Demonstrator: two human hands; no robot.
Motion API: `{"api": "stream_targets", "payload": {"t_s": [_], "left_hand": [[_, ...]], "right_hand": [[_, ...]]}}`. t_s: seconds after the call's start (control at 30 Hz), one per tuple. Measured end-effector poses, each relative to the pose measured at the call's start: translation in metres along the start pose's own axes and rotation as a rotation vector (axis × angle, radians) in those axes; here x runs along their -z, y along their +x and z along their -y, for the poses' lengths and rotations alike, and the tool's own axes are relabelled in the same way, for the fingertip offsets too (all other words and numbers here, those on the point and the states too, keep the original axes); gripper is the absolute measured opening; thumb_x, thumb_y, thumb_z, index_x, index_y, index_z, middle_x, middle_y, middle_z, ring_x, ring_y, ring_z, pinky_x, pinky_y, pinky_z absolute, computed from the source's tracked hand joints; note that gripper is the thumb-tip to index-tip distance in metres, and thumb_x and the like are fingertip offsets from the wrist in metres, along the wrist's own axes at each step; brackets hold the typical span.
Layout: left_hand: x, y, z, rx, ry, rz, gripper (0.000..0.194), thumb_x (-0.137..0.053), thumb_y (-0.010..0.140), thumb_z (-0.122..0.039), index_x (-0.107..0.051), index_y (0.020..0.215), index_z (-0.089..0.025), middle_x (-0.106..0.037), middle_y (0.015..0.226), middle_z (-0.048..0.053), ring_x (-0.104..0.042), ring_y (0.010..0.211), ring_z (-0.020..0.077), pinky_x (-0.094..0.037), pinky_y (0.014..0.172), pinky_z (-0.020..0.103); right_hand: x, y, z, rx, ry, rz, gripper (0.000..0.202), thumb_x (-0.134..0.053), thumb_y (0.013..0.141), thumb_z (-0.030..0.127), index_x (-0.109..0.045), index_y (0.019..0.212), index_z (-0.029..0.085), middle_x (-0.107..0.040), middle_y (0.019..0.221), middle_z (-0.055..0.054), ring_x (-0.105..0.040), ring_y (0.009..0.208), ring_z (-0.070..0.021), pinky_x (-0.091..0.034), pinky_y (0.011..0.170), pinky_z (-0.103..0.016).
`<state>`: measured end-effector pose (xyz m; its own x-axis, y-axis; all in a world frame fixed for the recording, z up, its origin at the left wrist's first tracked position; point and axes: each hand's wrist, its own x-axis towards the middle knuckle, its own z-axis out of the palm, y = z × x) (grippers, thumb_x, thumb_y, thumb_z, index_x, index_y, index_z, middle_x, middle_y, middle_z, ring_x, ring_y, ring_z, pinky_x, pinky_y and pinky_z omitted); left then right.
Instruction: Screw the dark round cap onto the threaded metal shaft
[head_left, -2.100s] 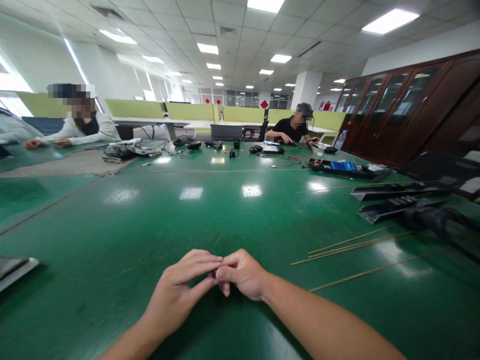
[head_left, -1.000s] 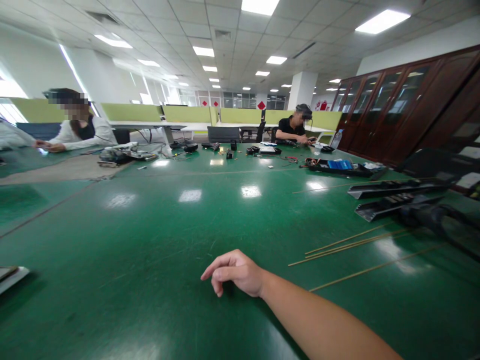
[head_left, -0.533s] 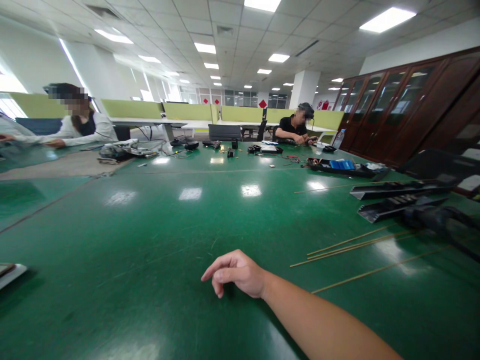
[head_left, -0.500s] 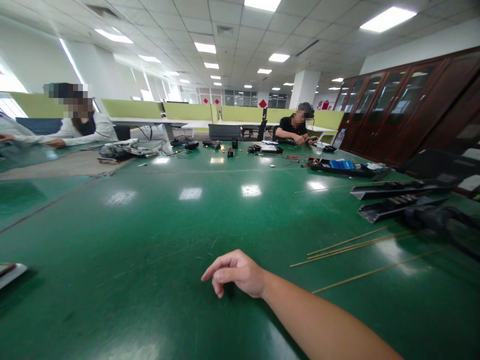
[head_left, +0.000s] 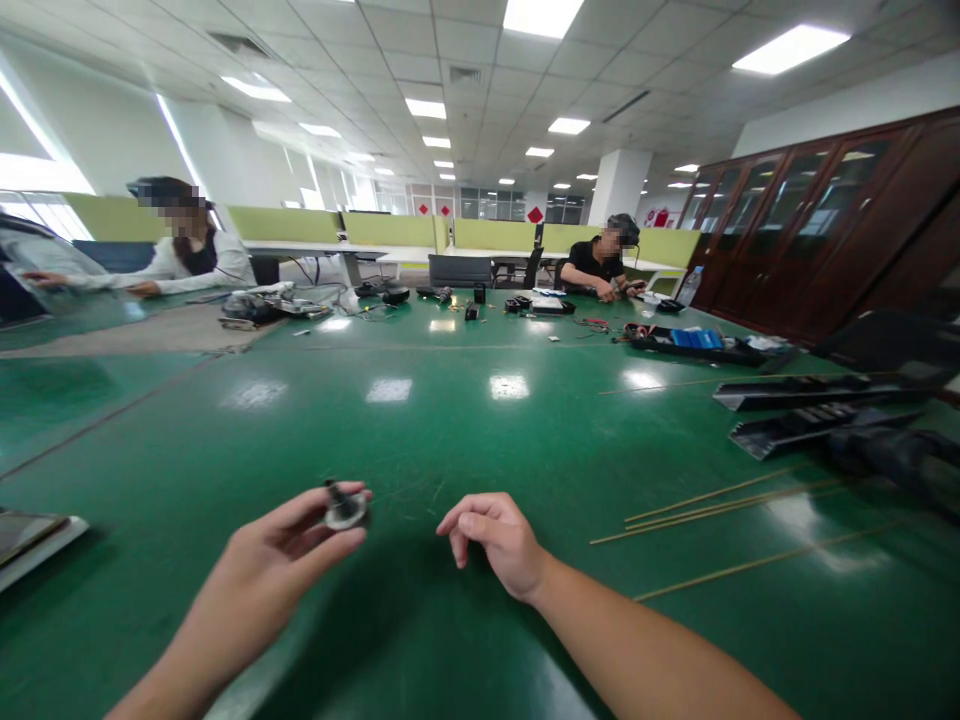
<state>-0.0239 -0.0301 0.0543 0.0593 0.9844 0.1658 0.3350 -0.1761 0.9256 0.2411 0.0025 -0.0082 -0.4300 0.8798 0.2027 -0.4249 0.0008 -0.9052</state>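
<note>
Small part point(head_left: 344, 514) in left grip point(head_left: 274, 560) blurred, details unclear; flat slab point(head_left: 36, 540) cut off by left edge.

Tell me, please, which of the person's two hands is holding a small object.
The left hand: it holds a small dark-and-pale part, while the right hand, loosely curled, has no visible object in it.

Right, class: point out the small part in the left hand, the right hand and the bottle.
Small part point(head_left: 346, 513): head view, on its pale round disc.
Right hand point(head_left: 498, 536): head view, near the thumb's base.
Bottle point(head_left: 689, 288): head view, on its body.
</note>
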Motion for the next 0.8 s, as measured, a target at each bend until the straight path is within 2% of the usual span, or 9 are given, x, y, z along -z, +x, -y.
{"api": "stream_targets", "payload": {"t_s": [0.1,0.17,0.23,0.33,0.43,0.57,0.8], "left_hand": [[-0.045,0.023,-0.006,-0.162,0.045,0.23,0.044,-0.07,0.089,-0.038,-0.063,0.13,-0.026,-0.066,0.127,0.007,-0.064,0.117,0.0256,-0.051,0.106,0.041],[-0.067,0.033,-0.007,-0.261,0.074,0.286,0.041,-0.066,0.092,-0.036,-0.062,0.132,-0.027,-0.066,0.125,0.008,-0.063,0.116,0.0245,-0.051,0.104,0.041],[-0.078,0.036,-0.002,-0.308,0.077,0.264,0.042,-0.065,0.093,-0.033,-0.06,0.134,-0.027,-0.065,0.125,0.009,-0.063,0.116,0.0241,-0.052,0.102,0.041],[-0.077,0.036,0.016,-0.286,0.038,0.164,0.045,-0.07,0.09,-0.031,-0.057,0.133,-0.025,-0.065,0.124,0.008,-0.064,0.114,0.0234,-0.052,0.102,0.041],[-0.069,0.037,0.034,-0.316,0.049,0.105,0.034,-0.073,0.087,-0.028,-0.062,0.119,-0.023,-0.068,0.117,0.007,-0.065,0.11,0.0229,-0.052,0.101,0.039],[-0.067,0.043,0.046,-0.41,0.103,0.119,0.026,-0.072,0.087,-0.025,-0.065,0.113,-0.023,-0.067,0.113,0.006,-0.064,0.108,0.0213,-0.052,0.097,0.035],[-0.071,0.046,0.049,-0.433,0.088,0.145,0.026,-0.073,0.087,-0.023,-0.066,0.113,-0.024,-0.067,0.111,0.006,-0.064,0.105,0.0204,-0.051,0.094,0.035]], "right_hand": [[0.004,0.002,0.0,0.053,0.015,-0.08,0.034,-0.05,0.085,0.035,-0.072,0.086,0.01,-0.062,0.062,-0.005,-0.054,0.053,-0.0158,-0.041,0.056,-0.029],[0.006,0.004,0.0,0.072,0.019,-0.116,0.026,-0.051,0.078,0.028,-0.068,0.089,0.012,-0.064,0.066,-0.004,-0.055,0.055,-0.0156,-0.041,0.057,-0.028],[0.006,0.005,0.0,0.069,0.008,-0.128,0.026,-0.056,0.068,0.019,-0.065,0.093,0.014,-0.065,0.072,-0.003,-0.056,0.058,-0.0149,-0.042,0.06,-0.027],[0.001,0.005,0.002,0.033,-0.077,-0.139,0.036,-0.063,0.062,0.011,-0.06,0.097,0.018,-0.065,0.081,-0.001,-0.057,0.065,-0.0142,-0.043,0.064,-0.026],[-0.007,0.004,0.005,0.002,-0.247,-0.168,0.033,-0.072,0.067,0.014,-0.061,0.098,0.019,-0.063,0.084,0.0,-0.053,0.069,-0.0132,-0.043,0.066,-0.025],[-0.01,0.005,0.003,-0.02,-0.312,-0.221,0.03,-0.076,0.073,0.02,-0.065,0.1,0.017,-0.062,0.081,0.0,-0.051,0.066,-0.0126,-0.042,0.065,-0.026],[-0.004,0.011,-0.006,-0.045,-0.338,-0.284,0.023,-0.078,0.076,0.026,-0.071,0.095,0.015,-0.066,0.077,-0.003,-0.056,0.067,-0.0157,-0.046,0.067,-0.029]]}}
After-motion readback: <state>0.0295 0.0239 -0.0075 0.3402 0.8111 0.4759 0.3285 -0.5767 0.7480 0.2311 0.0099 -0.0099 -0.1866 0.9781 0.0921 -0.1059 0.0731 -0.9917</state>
